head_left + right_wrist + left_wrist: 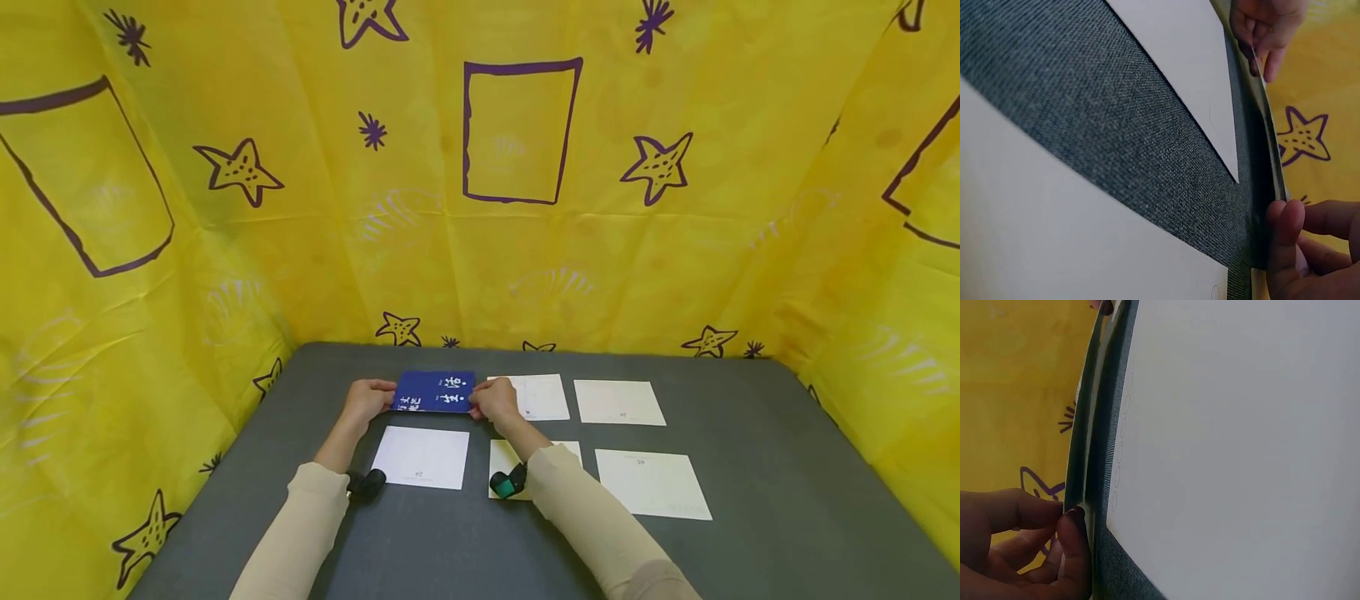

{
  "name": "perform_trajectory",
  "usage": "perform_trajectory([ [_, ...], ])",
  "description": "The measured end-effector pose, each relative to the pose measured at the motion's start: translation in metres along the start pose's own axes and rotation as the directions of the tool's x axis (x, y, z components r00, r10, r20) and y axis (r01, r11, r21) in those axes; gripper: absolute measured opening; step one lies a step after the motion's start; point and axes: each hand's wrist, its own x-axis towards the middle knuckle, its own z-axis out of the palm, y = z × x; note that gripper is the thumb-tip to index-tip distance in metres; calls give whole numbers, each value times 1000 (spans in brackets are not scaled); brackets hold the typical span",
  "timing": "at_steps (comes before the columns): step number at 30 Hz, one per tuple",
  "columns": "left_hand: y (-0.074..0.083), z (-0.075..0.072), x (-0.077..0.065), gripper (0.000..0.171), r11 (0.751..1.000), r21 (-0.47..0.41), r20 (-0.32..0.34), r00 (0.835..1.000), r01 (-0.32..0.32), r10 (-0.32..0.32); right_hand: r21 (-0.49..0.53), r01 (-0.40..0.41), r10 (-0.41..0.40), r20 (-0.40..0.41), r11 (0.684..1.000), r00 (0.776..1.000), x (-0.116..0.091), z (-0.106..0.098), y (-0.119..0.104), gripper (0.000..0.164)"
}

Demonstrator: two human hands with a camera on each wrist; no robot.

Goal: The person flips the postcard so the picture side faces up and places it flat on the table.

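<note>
A blue postcard with white lettering is held between both hands at the back left of the table. My left hand pinches its left edge between thumb and fingers. On the opposite side, my right hand pinches the right edge. Seen nearly edge-on in the left wrist view, the postcard stands close over the tabletop. The right wrist view shows thumb and fingertips of the right hand at its near end, with the left hand at the far end. A white card lies just in front.
More pale cards lie on the dark grey table: one partly behind the right hand, a yellowish one under the right forearm, and two farther right, a back card and a front card. A yellow patterned cloth surrounds the table.
</note>
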Motion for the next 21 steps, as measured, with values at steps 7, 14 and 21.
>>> perform_trajectory([
  [7,-3,-4,-2,30,1000,5,0,1000,-24,24,-10,4,-4,4,1000,1000,-2,-4,2,13],
  [14,-4,0,-5,28,986,128,-30,993,-109,113,-22,43,-42,46,999,998,-6,-15,-6,18],
  [21,11,14,-13,27,946,262,-48,976,-192,211,-157,96,-92,30,983,995,-11,-32,-13,24],
])
